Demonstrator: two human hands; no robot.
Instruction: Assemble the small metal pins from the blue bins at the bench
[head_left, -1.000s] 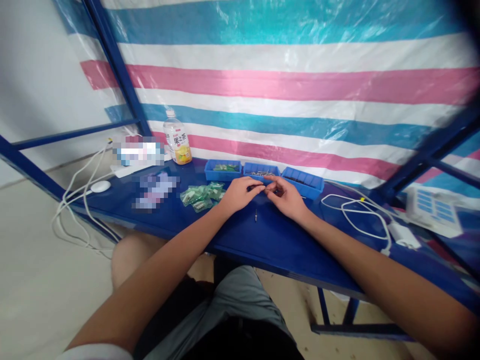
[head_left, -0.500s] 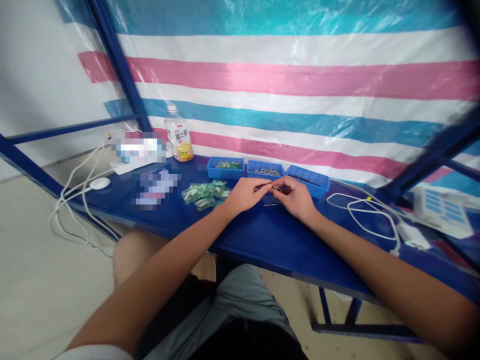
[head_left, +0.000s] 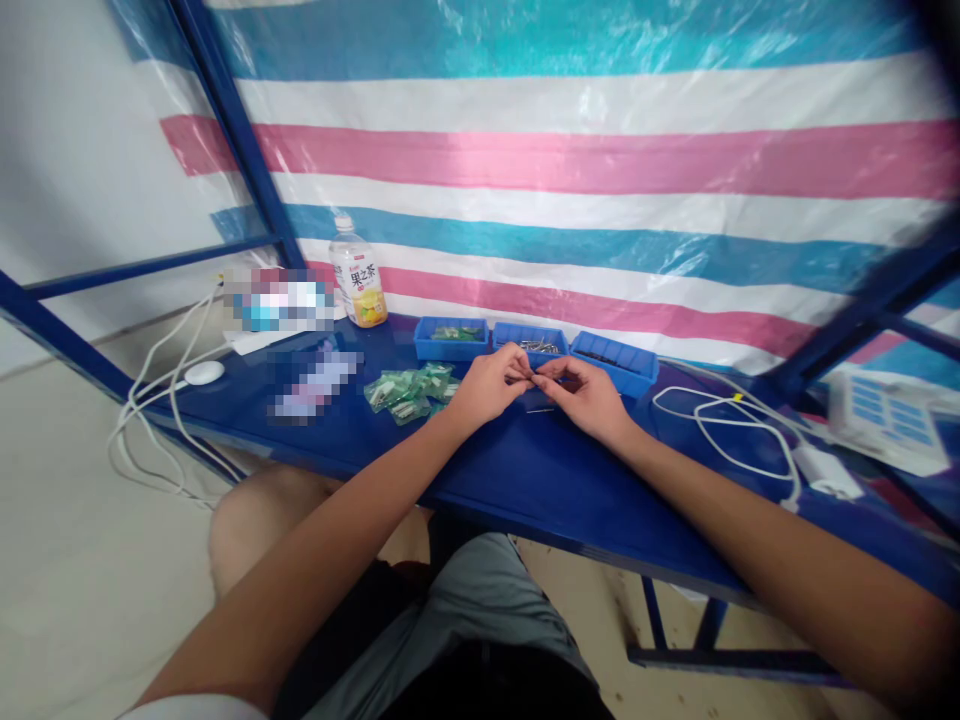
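My left hand (head_left: pixel 491 384) and my right hand (head_left: pixel 583 396) meet fingertip to fingertip just above the blue table. Both are closed in a pinch, and whatever sits between the fingers is too small and too covered to name. A thin metal piece (head_left: pixel 540 410) lies on the tabletop below the fingertips. Behind the hands stand a blue bin with small green packets (head_left: pixel 451 350), a blue bin of metal pieces (head_left: pixel 504 333) and a blue bin with dark contents (head_left: pixel 634 380). Left of my left hand lies a pile of small green-tinted packets (head_left: pixel 409 390).
A drink bottle (head_left: pixel 364 285) stands at the back left, near blurred-out items. White cables (head_left: pixel 161 400) hang over the left end. To the right lie a white cord (head_left: pixel 724 418), an adapter (head_left: pixel 825 470) and a white-and-blue box (head_left: pixel 889 420). Striped sheeting (head_left: pixel 562 160) closes off the back.
My fingertips have shifted slightly left, and the left fingers have bent up into a tighter pinch. The metal piece on the table and the bins stay in place.
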